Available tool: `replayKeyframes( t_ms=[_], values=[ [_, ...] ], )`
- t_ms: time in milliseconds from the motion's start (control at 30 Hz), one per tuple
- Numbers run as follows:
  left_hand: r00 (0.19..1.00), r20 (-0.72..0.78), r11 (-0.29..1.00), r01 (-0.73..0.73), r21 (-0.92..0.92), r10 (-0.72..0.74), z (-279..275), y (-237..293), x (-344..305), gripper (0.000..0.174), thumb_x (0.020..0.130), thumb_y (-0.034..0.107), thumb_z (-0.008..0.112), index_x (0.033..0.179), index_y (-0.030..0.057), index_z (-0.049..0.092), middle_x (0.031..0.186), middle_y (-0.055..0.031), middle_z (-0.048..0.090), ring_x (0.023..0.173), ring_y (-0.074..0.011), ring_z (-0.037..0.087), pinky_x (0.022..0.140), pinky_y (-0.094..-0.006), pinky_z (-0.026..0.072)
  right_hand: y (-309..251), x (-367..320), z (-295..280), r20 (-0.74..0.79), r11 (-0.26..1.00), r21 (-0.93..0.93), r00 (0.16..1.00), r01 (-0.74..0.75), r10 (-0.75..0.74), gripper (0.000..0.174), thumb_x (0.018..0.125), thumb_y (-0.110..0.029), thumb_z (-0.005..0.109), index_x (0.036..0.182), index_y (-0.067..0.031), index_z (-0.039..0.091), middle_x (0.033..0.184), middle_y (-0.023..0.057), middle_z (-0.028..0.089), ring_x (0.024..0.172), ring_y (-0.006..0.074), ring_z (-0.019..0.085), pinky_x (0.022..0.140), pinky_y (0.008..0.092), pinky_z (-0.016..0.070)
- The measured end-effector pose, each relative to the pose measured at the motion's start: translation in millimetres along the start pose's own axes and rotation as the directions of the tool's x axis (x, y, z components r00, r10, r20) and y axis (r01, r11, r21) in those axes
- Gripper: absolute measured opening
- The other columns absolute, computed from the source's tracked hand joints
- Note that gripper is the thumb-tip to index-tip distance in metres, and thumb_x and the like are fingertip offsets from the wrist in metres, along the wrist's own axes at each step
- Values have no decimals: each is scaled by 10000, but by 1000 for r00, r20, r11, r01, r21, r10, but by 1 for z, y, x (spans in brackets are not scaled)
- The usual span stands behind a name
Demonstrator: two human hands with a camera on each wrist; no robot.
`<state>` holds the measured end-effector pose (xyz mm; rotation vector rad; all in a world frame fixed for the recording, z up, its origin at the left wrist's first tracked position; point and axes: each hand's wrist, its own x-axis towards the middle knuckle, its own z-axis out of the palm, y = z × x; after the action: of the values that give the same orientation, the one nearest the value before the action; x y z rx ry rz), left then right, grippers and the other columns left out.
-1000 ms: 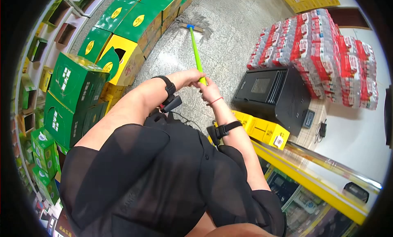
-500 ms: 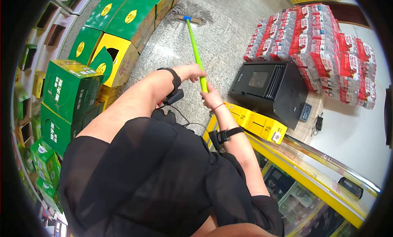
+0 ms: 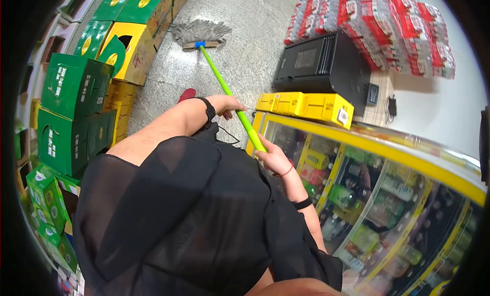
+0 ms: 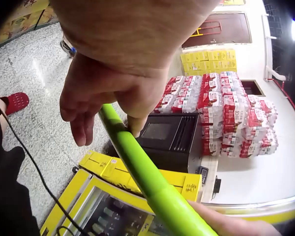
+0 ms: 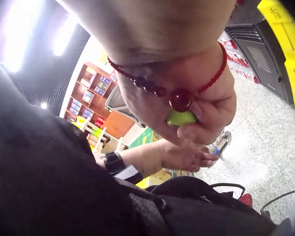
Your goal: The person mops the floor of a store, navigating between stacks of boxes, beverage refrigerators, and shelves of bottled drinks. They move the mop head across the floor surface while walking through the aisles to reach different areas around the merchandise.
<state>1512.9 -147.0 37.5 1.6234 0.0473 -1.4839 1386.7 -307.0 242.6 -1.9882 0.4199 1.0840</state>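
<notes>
Mid mop stroke, I'd say. Right hand (image 3: 273, 157) fists the handle (image 3: 217, 76) end, left hand (image 3: 224, 104) curls loosely round it further down. Mop head (image 3: 200, 32) sits on the floor (image 3: 255, 51) beside the boxes (image 3: 130, 51). Next push probably needs a firmer left grip.

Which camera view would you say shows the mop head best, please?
The head view: the grey mop head lies whole on the floor at the end of the green handle. The left wrist view shows only the handle under the left hand; the right wrist view gives at most a small, unclear glimpse.
</notes>
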Motion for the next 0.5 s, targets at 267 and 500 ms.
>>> replayKeyframes(
  t_ms=[267, 500],
  values=[
    [990, 121, 997, 79, -12, -77, 50, -2, -4, 433, 831, 435, 513, 1033, 54, 561, 768, -162, 625, 557, -194, 607, 477, -357, 407, 56, -55, 5, -93, 986, 89, 987, 141, -133, 564, 816, -124, 534, 1348, -98, 347, 659, -14, 505, 485, 55, 433, 465, 204, 378],
    [999, -24, 997, 35, -76, -36, 7, 18, -8, 297, 848, 352, 502, 898, 74, 594, 624, -101, 609, 461, -175, 580, 379, -312, 352, 16, -13, 4, -159, 988, 71, 979, 138, -125, 534, 810, -113, 540, 1322, -85, 391, 668, -14, 513, 517, 57, 440, 500, 206, 388]
  ],
)
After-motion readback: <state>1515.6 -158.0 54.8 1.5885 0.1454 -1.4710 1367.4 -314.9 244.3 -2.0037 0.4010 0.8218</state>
